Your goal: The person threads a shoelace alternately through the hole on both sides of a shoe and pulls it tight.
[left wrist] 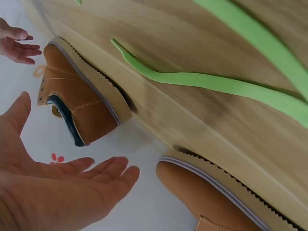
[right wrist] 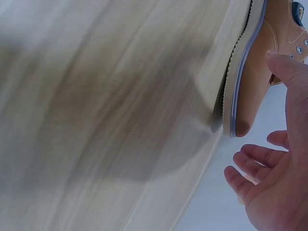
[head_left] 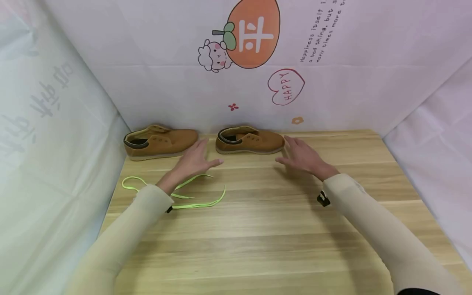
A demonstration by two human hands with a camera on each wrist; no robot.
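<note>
Two brown shoes without laces stand side by side at the back of the wooden table, toes to the right. Between them, near the toe of the left shoe [head_left: 177, 141], is my left hand [head_left: 193, 159], its fingers spread and holding nothing. In the left wrist view the heel of the right shoe [left wrist: 84, 106] lies beyond that hand. My right hand [head_left: 304, 155] hovers by the toe of the right shoe [head_left: 267, 141], thumb apart from the fingers and nothing held. Bright green shoelaces [head_left: 199, 205] lie on the table, partly hidden under my left forearm.
The wooden table [head_left: 236, 246] meets a white printed cloth [head_left: 166, 82] right behind the shoes. White cloth also hangs along the left side [head_left: 55, 123] and the right side [head_left: 435, 135].
</note>
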